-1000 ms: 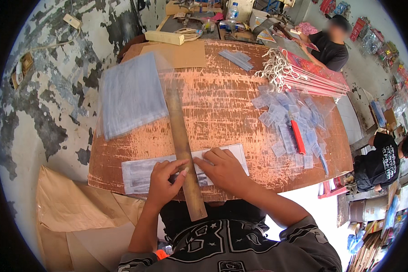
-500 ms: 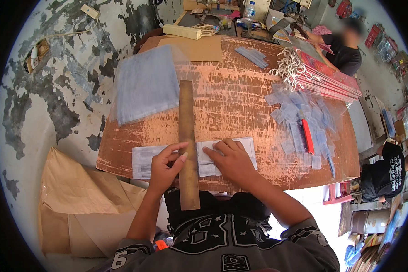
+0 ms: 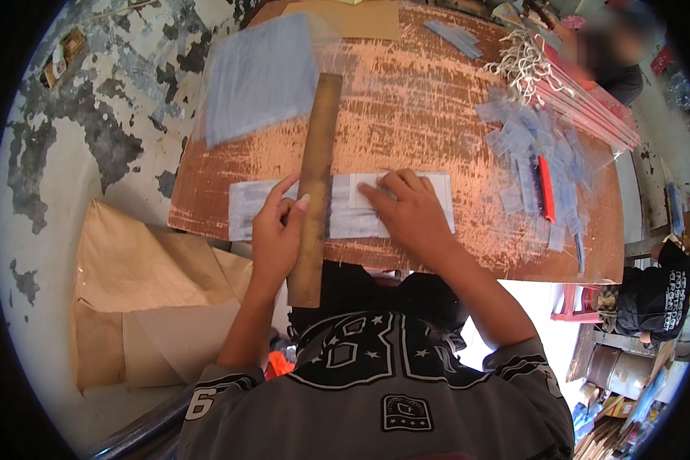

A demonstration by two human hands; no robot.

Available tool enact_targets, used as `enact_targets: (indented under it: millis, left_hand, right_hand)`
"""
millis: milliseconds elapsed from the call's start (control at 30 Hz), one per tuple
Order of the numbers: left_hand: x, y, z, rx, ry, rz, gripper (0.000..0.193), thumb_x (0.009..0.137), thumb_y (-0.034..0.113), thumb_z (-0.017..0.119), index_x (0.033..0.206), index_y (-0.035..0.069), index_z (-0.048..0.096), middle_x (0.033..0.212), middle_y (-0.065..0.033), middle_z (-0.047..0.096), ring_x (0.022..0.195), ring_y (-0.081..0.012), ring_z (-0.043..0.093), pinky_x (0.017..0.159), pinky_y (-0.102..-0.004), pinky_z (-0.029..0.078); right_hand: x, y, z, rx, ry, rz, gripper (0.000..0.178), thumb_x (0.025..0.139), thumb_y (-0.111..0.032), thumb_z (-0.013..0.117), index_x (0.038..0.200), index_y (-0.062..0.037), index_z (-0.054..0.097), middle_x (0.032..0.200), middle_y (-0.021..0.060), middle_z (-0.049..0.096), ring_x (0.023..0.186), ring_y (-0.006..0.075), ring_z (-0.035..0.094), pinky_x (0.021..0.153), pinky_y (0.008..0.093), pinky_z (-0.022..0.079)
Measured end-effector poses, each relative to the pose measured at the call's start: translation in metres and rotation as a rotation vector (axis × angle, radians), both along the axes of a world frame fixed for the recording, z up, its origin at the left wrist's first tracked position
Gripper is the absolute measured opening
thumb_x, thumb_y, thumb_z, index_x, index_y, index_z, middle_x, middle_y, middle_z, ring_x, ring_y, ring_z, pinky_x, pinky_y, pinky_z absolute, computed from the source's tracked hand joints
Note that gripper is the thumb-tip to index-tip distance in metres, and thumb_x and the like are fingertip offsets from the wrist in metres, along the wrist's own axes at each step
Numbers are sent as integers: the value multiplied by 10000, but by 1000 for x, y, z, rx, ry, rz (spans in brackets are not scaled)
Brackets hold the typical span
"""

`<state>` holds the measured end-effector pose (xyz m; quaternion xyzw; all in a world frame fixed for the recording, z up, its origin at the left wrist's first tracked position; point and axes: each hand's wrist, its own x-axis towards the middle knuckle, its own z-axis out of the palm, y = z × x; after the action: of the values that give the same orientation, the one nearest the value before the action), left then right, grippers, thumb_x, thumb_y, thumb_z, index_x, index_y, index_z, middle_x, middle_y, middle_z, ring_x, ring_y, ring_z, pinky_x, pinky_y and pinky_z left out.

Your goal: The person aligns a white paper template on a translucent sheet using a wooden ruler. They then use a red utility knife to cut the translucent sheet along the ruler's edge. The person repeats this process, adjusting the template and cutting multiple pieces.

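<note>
My left hand is closed on a long, flat brown ruler, its thumb on the face. The ruler lies slantwise across a translucent bluish plastic strip, and its lower end sticks out past the table's near edge. On the strip's right part rests a white rectangular card with drawn lines. My right hand has its fingers bent, with the tips gripping or pressing the card; the hand covers much of it. A gap of plastic shows between ruler and card.
Plastic sheets lie at the far left of the worn table. To the right are loose plastic pieces, a red cutter and a bundle with white cords. Brown paper hangs at left. Another person is at far right.
The view has tipped down, so the table appears higher. The ruler has turned, its far end leaning right, and now sits farther left of the card. My right hand stays on the card.
</note>
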<state>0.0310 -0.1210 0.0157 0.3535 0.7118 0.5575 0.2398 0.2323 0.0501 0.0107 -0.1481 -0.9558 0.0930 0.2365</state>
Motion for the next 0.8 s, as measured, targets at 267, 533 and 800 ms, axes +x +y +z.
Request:
enact_targets:
  millis: [267,533,800]
  left_hand:
    - [19,2,-9,-105,344,15,516,1081,146,716,1573,27,618,884,-93,589,791,-203,562,751,-368,505]
    - [36,3,-6,-138,437,-5,564,1059,183,764,1586,47,617,886,-49,557,807,-165,524,759,-340,471]
    - [46,3,5,-271,687,-7,632,1020,283,784,1561,7,607,1015,-222,734,946,-385,646,918,-530,497]
  right_hand:
    - [-1,-1,-4,22,28,6,467,889,-93,735,1355,-106,759,1196,60,648,1244,281,621,1016,433,506]
    - [-1,0,-2,4,17,-7,476,892,-102,767,1367,-119,767,1221,65,670,1221,282,622,1027,431,501]
    - [-1,-1,-3,-11,3,-11,490,900,-103,774,1390,-120,762,1256,77,690,1231,287,627,1045,439,503]
